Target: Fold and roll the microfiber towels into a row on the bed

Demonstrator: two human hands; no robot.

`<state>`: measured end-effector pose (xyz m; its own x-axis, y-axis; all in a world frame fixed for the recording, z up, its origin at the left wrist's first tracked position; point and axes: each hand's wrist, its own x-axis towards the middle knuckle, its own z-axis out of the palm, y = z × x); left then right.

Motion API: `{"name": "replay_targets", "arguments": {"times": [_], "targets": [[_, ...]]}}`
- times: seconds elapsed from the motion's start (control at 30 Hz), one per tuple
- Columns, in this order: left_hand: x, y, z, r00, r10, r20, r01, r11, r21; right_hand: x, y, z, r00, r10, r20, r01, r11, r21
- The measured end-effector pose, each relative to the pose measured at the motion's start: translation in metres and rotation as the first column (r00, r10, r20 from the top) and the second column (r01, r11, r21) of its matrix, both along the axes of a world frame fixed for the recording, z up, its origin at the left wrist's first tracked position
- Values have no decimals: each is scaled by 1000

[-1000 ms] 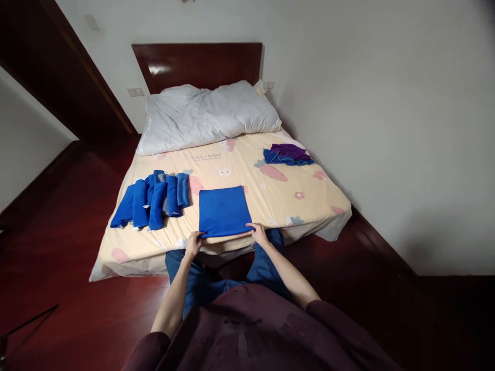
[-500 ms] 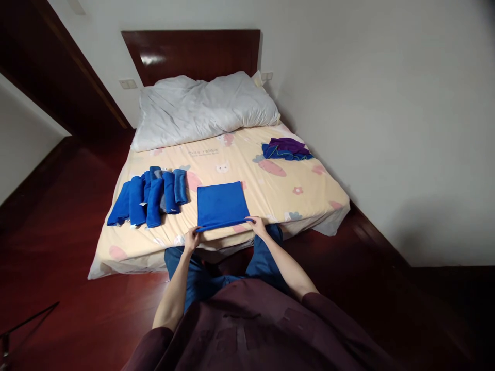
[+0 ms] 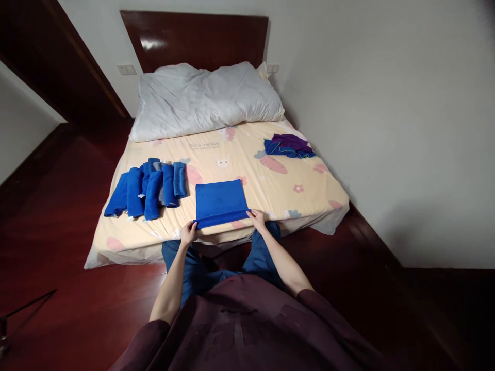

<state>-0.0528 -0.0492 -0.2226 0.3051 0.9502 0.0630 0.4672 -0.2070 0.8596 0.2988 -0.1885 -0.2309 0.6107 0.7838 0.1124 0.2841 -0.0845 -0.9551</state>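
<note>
A blue towel lies flat near the foot of the bed, with its near edge turned over into a narrow strip. My left hand pinches the left end of that strip. At the strip's right end, my right hand has its fingers closed on the cloth. Left of the towel, several rolled blue towels lie side by side in a group, a greyish one partly hidden among them.
The bed has a yellow sheet with carrot and rabbit prints. Crumpled purple and blue cloths lie at its right side. A white quilt or pillow rests by the dark headboard. A wall runs along the right.
Both hands have turned the towel's near edge over and away from me, so the folded strip is wider and less of the flat part shows. The view has tilted slightly down.
</note>
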Motion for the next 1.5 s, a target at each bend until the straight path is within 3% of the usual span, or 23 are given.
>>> {"name": "replay_targets", "arguments": {"times": [0.27,0.53,0.8,1.1,1.5], "targets": [[10,1,-8,985,122,124,-117,992,-44,0,4,-11,999,-15,-39,15,1000,-10],[12,4,-17,968,160,192,-145,985,-88,1,-4,-22,998,-7,-60,7,1000,-5],[11,0,-24,976,194,97,-187,979,-78,0,-5,-28,998,-42,-42,39,998,-56],[16,1,-17,976,211,-56,-213,976,-43,-6,-3,-21,995,-69,74,78,988,-137],[19,-4,-15,973,207,-102,-207,978,12,-2,12,-13,971,-129,201,185,939,-291]]}}
